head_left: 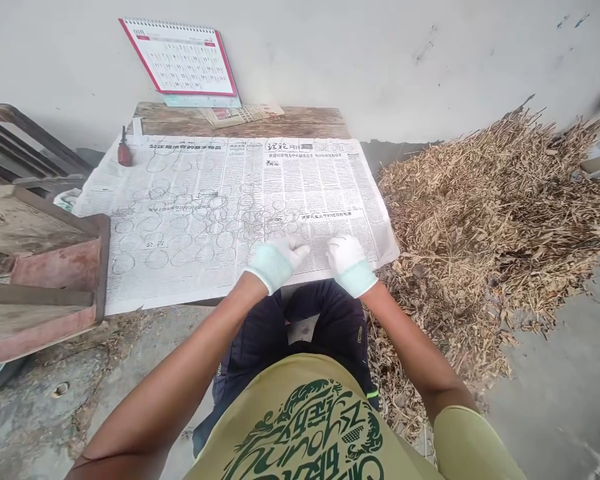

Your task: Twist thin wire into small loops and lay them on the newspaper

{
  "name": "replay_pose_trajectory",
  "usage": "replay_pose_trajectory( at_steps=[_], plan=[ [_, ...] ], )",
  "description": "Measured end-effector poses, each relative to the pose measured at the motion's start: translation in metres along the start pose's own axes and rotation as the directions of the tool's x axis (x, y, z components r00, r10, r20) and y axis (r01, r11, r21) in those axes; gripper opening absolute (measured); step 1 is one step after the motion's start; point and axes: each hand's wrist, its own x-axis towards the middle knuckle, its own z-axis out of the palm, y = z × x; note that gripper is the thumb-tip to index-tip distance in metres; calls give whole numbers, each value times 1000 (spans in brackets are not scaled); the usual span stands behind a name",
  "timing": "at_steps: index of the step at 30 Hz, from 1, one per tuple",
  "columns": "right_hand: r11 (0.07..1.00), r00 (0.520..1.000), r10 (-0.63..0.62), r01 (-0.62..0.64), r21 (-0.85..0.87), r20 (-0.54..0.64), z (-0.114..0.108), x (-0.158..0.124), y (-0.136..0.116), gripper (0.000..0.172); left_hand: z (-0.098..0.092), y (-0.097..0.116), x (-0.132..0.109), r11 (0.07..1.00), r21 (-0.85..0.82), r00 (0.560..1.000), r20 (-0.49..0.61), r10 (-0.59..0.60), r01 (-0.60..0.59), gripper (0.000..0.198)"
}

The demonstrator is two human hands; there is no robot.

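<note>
My left hand (281,259), in a white glove with a pale green cuff, is over the front edge of the newspaper (190,287), its fingers pinched together. A short gap to its right separates it from my right hand (346,259), gloved the same way with fingers curled in. Whatever either hand holds is too small to make out. Many thin dark rings (156,259) lie spread over the newspaper's left and middle, overlapping most densely near the centre.
A red bottle with a dark thin tip (125,155) stands at the paper's back left. Behind is a desk calendar (190,63) by the wall. A wooden chair (103,267) is at the left; dry stalks (480,213) are heaped at the right.
</note>
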Motion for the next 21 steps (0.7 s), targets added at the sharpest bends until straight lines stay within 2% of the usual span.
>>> replay_pose_trajectory(
  at_steps=[2,5,9,11,13,15,16,18,20,21],
  plan=[
    [998,998,-56,57,37,-41,-6,-10,-6,31,10,3,0,988,-152,997,74,-4,15,32],
    [983,994,-96,104,151,-59,-12,-20,-18,34,20,7,-3,916,-401,990,132,49,8,38],
    [946,982,-152,178,270,-116,-12,-30,-26,29,23,7,-10,812,-582,993,114,33,40,39],
    [944,965,-156,209,256,-212,-9,-36,-26,25,23,4,-14,780,-623,996,88,6,50,38],
    [954,935,-11,117,277,-355,-4,-43,-29,20,24,2,-20,733,-679,999,42,-9,35,39],
    [912,877,230,-43,408,-421,1,-49,-35,20,26,2,-26,686,-728,999,-8,-34,18,41],
    [863,856,338,-116,491,-391,4,-51,-39,22,28,2,-29,669,-744,999,-26,-46,11,42],
    [745,847,474,-240,623,-241,8,-53,-48,25,31,2,-35,641,-767,997,-44,-69,10,43],
    [679,859,503,-324,659,-96,11,-54,-56,31,34,1,-39,616,-788,996,-46,-81,14,42],
    [684,870,488,-335,648,-66,12,-54,-59,35,35,0,-40,610,-792,996,-39,-78,17,42]
  ],
)
